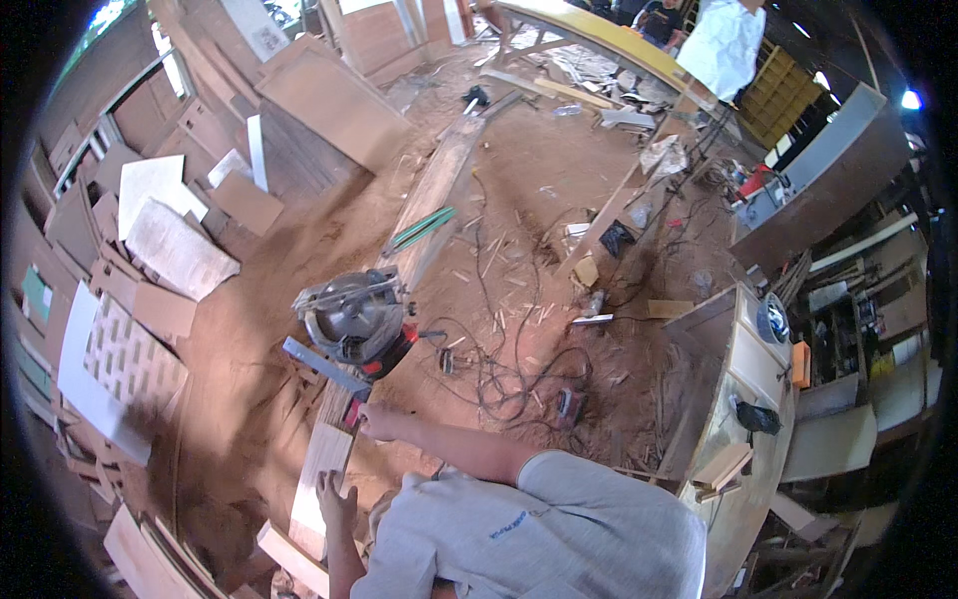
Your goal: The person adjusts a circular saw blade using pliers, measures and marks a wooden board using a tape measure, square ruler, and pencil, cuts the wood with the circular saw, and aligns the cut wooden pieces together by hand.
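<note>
A long wooden plank point(411, 215) runs away from me along the floor, with a circular-bladed power saw point(354, 314) standing over it. A pale, shorter board point(324, 454) lies at the near end. My left hand point(337, 504) is at this board's right edge, thumb and fingers apart. My right arm reaches across in front of me, and my right hand point(377, 422) is closed at the plank beside the saw's base. A small red object point(352, 411) shows at its fingers; its kind is not clear. Thin green strips point(423, 229) lie on the plank beyond the saw.
Sheets and board offcuts point(180, 245) lean in piles on the left. Tangled black cables point(509, 374) and wood scraps cover the dusty floor right of the saw. A worktable point(743, 424) stands at right. Far back, a person point(659, 22) is beside a long yellow-topped table point(599, 40).
</note>
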The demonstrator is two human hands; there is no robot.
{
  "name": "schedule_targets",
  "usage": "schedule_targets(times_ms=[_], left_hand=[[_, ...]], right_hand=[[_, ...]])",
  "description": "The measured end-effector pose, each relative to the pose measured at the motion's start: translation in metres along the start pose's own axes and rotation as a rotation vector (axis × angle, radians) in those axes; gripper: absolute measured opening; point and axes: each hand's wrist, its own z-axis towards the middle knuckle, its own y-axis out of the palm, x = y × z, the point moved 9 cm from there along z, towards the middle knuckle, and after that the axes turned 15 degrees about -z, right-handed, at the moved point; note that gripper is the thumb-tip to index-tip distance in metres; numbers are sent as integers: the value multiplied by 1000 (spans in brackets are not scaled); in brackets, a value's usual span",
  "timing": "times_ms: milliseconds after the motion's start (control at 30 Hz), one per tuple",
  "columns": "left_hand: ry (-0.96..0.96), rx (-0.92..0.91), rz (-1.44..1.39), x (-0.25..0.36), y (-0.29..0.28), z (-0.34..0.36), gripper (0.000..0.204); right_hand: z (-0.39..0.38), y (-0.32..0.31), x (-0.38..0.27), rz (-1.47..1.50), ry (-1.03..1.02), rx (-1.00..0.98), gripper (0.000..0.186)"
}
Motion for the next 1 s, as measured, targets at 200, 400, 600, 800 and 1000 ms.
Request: schedule_targets(times_ms=[200, 400, 600, 800, 1000], left_hand=[[-120, -14, -12, -36, -16, -31, 71], [-386, 148, -140, -46, -59, -121, 69], [-518, 353, -307, -139, -80, -212, 61], [-420, 661, -376, -202, -155, -281, 50], [-509, 912, -434, -294, -193, -362, 39]], right_hand=[[18, 30, -37, -35, -88, -191, 39], [30, 72, -61, -319, -155, -119, 43], [27, 118, -115, -495, -245, -122, 48], [18, 145, -161, -655, -179, -108, 46], [31, 162, -163, -766, -51, -9, 51]])
